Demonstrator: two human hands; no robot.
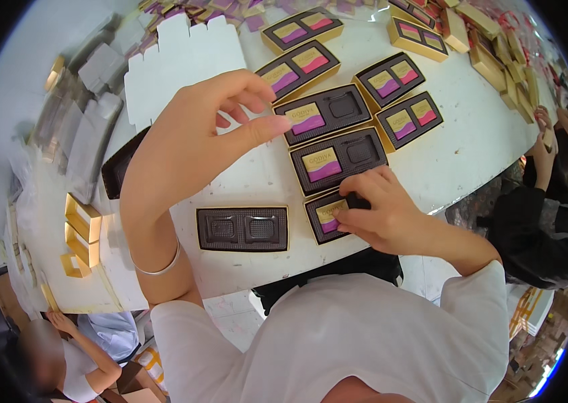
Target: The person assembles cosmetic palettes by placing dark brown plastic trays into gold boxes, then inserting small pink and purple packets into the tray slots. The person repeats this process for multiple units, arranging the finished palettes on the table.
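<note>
My right hand is at the nearest box of a column, its thumb and bent fingers closed on a gold-and-purple packet seated in the left compartment. Farther up, a two-compartment gift box and another box each hold one such packet on the left; their right compartments are bare. My left hand hovers at the left side of the upper box, fingers curved and apart, with its thumb tip by the packet. To the left lies a box with a bare dark tray.
Filled boxes with gold-purple and pink packets stand on the white table. White cardboard blanks lie far left; gold box sleeves stand at left. Gold boxes pile up far right. Other people work at both sides.
</note>
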